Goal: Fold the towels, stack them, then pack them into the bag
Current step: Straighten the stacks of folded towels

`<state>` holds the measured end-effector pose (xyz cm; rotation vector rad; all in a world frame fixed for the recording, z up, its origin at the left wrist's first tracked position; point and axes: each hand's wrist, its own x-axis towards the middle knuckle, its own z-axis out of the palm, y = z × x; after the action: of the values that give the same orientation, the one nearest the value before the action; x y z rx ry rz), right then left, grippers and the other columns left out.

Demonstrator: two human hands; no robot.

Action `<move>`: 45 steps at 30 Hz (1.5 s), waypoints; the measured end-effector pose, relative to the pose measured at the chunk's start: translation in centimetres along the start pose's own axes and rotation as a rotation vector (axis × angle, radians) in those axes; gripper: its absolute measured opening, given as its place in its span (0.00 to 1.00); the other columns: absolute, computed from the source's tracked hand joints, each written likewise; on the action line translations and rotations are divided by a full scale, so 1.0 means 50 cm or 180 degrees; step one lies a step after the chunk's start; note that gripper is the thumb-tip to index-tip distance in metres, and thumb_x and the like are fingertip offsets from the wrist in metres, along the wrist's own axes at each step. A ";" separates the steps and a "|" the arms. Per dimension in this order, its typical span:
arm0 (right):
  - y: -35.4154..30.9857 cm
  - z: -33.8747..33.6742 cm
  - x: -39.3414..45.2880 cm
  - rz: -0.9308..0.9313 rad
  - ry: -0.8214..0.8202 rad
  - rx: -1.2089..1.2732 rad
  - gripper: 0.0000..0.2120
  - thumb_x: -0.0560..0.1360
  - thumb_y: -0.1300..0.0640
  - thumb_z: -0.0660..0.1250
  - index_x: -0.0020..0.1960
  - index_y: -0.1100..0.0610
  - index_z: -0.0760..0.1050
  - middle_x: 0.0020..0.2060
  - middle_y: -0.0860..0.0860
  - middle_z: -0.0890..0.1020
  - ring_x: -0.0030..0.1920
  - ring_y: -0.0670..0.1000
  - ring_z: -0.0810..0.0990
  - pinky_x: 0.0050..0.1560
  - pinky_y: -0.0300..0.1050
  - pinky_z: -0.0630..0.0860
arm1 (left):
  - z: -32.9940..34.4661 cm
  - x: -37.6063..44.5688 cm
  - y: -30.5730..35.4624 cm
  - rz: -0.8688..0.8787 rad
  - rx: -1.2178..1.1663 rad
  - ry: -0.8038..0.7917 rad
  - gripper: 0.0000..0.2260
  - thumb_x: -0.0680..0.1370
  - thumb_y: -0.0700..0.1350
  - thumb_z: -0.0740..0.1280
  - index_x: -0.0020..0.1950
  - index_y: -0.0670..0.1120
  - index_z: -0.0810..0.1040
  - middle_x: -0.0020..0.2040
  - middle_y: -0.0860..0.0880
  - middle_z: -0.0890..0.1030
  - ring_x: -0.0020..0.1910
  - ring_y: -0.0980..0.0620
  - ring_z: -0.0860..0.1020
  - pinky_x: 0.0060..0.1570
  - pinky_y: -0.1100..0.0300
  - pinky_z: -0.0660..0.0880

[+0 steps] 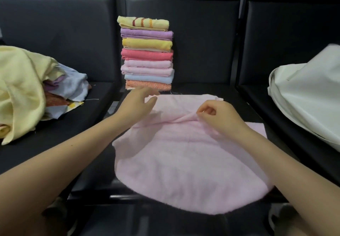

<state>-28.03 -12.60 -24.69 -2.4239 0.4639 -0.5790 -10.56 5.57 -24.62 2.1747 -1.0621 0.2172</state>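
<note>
A pale pink towel (187, 162) lies spread on the middle black seat in front of me. My right hand (219, 117) pinches a raised fold of it near its far edge. Over the towel's far left corner my left hand (136, 103) hovers with relaxed fingers, holding nothing. Behind the towel stands a tall stack of several folded towels (147, 55), yellow striped on top and orange at the bottom. A white cloth bag (309, 97) lies on the right seat.
A loose heap of unfolded towels (27, 92), with a big pale yellow one on top, fills the left seat. Black padded seat backs (202, 33) rise behind everything. A dark metal frame edge (128, 197) runs below the seat front.
</note>
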 end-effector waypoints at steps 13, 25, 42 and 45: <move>-0.076 0.046 -0.220 -0.1184 -0.1443 -0.0638 0.09 0.73 0.44 0.70 0.45 0.43 0.71 0.42 0.41 0.72 0.48 0.41 0.68 0.51 0.40 0.70 | -0.076 -0.274 0.000 0.1386 0.0241 -0.1400 0.13 0.76 0.59 0.63 0.50 0.52 0.78 0.47 0.57 0.75 0.49 0.58 0.73 0.51 0.59 0.72; -0.068 0.063 -0.162 -0.0858 -0.0749 -0.0616 0.05 0.76 0.52 0.67 0.43 0.48 0.73 0.40 0.42 0.74 0.42 0.43 0.72 0.44 0.39 0.71 | -0.057 -0.265 -0.018 0.0852 -0.0435 -0.0978 0.15 0.76 0.59 0.59 0.41 0.50 0.77 0.37 0.59 0.76 0.39 0.62 0.74 0.43 0.64 0.71; -0.102 0.066 -0.076 -0.0161 -0.0735 -0.0438 0.16 0.82 0.54 0.52 0.50 0.55 0.78 0.48 0.50 0.82 0.50 0.51 0.78 0.54 0.50 0.74 | -0.024 -0.075 0.043 0.0268 -0.0744 -0.1181 0.17 0.82 0.47 0.61 0.33 0.44 0.71 0.29 0.58 0.71 0.31 0.60 0.68 0.35 0.66 0.65; -0.092 0.045 -0.056 -0.0048 -0.0764 -0.0172 0.16 0.82 0.56 0.55 0.37 0.49 0.70 0.39 0.45 0.76 0.45 0.48 0.74 0.50 0.47 0.71 | -0.020 -0.053 0.045 0.0407 -0.0630 -0.1203 0.17 0.82 0.48 0.60 0.37 0.40 0.71 0.32 0.53 0.70 0.33 0.59 0.68 0.36 0.65 0.65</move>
<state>-28.38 -6.82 -24.29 -2.5091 0.3640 -0.2792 -13.82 6.92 -23.85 2.0139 -1.3697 -0.2439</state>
